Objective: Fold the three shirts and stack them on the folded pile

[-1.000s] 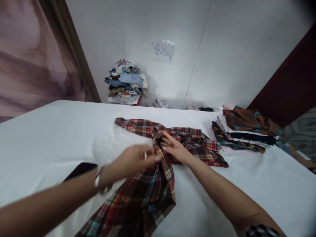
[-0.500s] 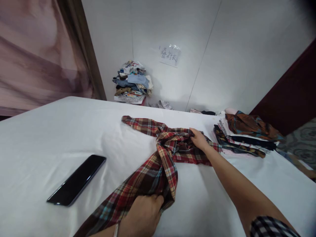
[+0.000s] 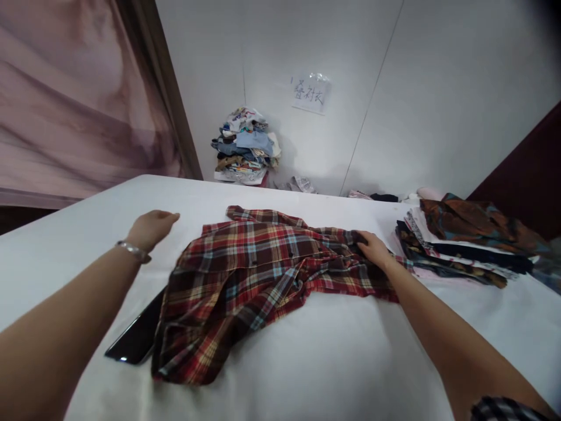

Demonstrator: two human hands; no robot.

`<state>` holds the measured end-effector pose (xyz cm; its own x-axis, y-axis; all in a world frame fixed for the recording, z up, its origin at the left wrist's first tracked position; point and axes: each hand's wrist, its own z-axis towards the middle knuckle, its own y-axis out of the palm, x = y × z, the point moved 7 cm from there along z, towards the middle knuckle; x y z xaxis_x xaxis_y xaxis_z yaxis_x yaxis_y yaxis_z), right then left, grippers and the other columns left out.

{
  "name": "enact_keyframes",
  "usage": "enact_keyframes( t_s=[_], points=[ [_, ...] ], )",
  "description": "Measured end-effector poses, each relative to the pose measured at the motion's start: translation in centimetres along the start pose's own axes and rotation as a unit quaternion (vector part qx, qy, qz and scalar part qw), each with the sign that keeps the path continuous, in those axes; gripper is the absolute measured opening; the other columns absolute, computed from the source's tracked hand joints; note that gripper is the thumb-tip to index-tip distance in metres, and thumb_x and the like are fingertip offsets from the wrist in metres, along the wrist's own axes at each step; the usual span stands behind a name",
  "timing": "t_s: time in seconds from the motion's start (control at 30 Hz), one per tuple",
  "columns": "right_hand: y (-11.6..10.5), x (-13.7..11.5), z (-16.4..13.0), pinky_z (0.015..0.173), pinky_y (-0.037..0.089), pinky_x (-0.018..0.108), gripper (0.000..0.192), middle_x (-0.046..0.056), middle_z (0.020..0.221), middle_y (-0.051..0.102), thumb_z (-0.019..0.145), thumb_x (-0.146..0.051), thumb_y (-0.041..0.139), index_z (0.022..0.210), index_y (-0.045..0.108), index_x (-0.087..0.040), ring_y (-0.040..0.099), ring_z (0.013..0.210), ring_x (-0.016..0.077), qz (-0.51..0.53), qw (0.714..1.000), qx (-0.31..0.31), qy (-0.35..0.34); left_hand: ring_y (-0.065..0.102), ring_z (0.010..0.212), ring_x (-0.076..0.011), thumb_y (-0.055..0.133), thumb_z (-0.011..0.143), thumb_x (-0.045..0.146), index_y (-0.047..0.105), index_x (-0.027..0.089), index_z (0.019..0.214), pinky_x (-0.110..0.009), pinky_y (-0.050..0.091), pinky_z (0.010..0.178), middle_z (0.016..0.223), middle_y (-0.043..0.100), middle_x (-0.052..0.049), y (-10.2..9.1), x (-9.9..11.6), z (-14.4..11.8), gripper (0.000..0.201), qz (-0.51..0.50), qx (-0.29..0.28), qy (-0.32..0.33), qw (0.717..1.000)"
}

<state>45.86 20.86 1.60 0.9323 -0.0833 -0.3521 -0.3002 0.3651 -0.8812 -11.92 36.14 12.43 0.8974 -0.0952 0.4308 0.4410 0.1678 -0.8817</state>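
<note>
Right hand (image 3: 374,248) lay on the red, brown and blue plaid cotton shirt (image 3: 258,275), fingers curled into the bunched cloth at its right end, gripping it. Left hand (image 3: 151,228) hovered loosely closed just left of the shirt, over the white cloth-covered table (image 3: 333,362), holding nothing and apart from the fabric.

The shirt sprawled across the middle of the table, partly spread, its near-left corner draped over the black slab-like phone (image 3: 135,339). By the look of it the shirt was light, thin and limp: it would sag and fold wherever it went unsupported, and slide easily on the smooth tablecloth. It seemed best taken at two well-separated points, such as the collar or shoulder seams, or along a hem edge, so the cloth would hang flat rather than bunch. It was wrinkled, with one sleeve trailing behind it and small dark buttons showing near the middle.

Right of the shirt sat a stack of folded patterned garments (image 3: 464,240). Beyond it, against the wall, stood a smaller heap of mixed clothes (image 3: 245,146) under a handwritten paper sign (image 3: 311,95).
</note>
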Motion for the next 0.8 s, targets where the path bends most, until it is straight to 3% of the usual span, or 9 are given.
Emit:
enact_keyframes(
  t_s=[0.1,0.17,0.23,0.3,0.37,0.47,0.6,0.7,0.8],
  points=[
    [-2.2,0.1,-3.5,0.100,0.043,0.043,0.032,0.008,0.118,0.064,0.084,-0.026,0.049,0.113,0.062,-0.021,0.057,0.112,0.0233,0.023,0.998,0.052,-0.039,0.063,0.078,-0.0223,0.041,0.085,0.050,0.064,0.017,0.098,-0.033,0.046,0.069,0.087,0.069,-0.007,2.9,2.5,-5.0,0.042,0.000,-0.016,0.033,0.999],
    [-4.2,0.3,-7.4,0.098,0.045,0.044,0.029,0.007,0.112,0.066,0.086,-0.029,0.047,0.110,0.064,-0.023,0.059,0.108,0.0234,0.020,0.993,0.097,-0.058,0.062,0.077,-0.0185,0.041,0.087,0.047,0.063,0.020,0.089,-0.030,0.046,0.071,0.086,0.068,-0.004,4.5,6.4,-11.0,0.035,-0.038,-0.041,0.162,0.985],
    [-5.6,0.3,-11.7,0.095,0.047,0.043,0.027,0.007,0.107,0.068,0.086,-0.029,0.048,0.107,0.065,-0.024,0.061,0.105,0.0236,0.009,0.991,0.107,-0.075,0.061,0.079,-0.0171,0.043,0.088,0.043,0.064,0.022,0.083,-0.028,0.047,0.072,0.086,0.068,-0.003,6.3,9.5,-17.8,0.031,-0.046,-0.105,0.306,0.945],
    [-6.0,0.5,-15.5,0.095,0.048,0.043,0.028,0.008,0.109,0.067,0.085,-0.028,0.050,0.108,0.065,-0.026,0.060,0.106,0.0241,-0.010,0.993,0.072,-0.089,0.062,0.089,-0.0190,0.050,0.086,0.042,0.065,0.028,0.095,-0.030,0.047,0.079,0.099,0.068,-0.002,7.4,10.6,-23.5,0.023,-0.014,-0.115,0.407,0.906],
    [-5.8,1.1,-18.3,0.097,0.047,0.044,0.032,0.008,0.118,0.064,0.083,-0.027,0.051,0.113,0.063,-0.027,0.058,0.112,0.0252,-0.036,0.994,0.035,-0.095,0.060,0.103,-0.0230,0.055,0.083,0.042,0.060,0.033,0.114,-0.035,0.047,0.087,0.118,0.063,-0.002,8.5,9.7,-26.3,0.033,0.032,-0.087,0.435,0.896],
    [-5.3,2.7,-19.6,0.100,0.044,0.046,0.041,0.011,0.129,0.057,0.081,-0.025,0.049,0.120,0.061,-0.023,0.053,0.119,0.0264,-0.066,0.994,0.017,-0.090,0.053,0.118,-0.0282,0.054,0.081,0.042,0.051,0.029,0.128,-0.042,0.044,0.095,0.133,0.054,-0.006,10.0,7.0,-25.8,0.049,0.076,-0.041,0.384,0.919],
    [-4.3,4.4,-17.2,0.100,0.044,0.045,0.044,0.013,0.124,0.061,0.078,-0.019,0.044,0.118,0.063,-0.017,0.056,0.116,0.0259,-0.097,0.994,0.001,-0.059,0.055,0.114,-0.0304,0.043,0.085,0.035,0.052,0.019,0.128,-0.044,0.046,0.092,0.129,0.056,-0.013,11.1,5.8,-22.3,0.047,0.084,-0.094,0.292,0.948],
    [-4.2,4.6,-15.0,0.096,0.047,0.041,0.042,0.012,0.116,0.066,0.077,-0.015,0.043,0.110,0.068,-0.018,0.060,0.107,0.0251,-0.127,0.991,-0.034,-0.029,0.060,0.104,-0.0305,0.039,0.084,0.030,0.055,0.016,0.123,-0.041,0.047,0.087,0.115,0.064,-0.013,9.8,7.2,-20.4,0.044,0.047,-0.143,0.243,0.958],
    [-6.6,4.9,-14.1,0.091,0.050,0.038,0.039,0.010,0.108,0.069,0.076,-0.015,0.041,0.103,0.070,-0.018,0.063,0.101,0.0240,-0.124,0.991,-0.036,-0.017,0.065,0.080,-0.0250,0.044,0.082,0.035,0.058,0.020,0.118,-0.032,0.050,0.073,0.088,0.071,-0.005,7.5,8.2,-19.7,0.042,-0.065,-0.193,0.156,0.967]
  ],
)
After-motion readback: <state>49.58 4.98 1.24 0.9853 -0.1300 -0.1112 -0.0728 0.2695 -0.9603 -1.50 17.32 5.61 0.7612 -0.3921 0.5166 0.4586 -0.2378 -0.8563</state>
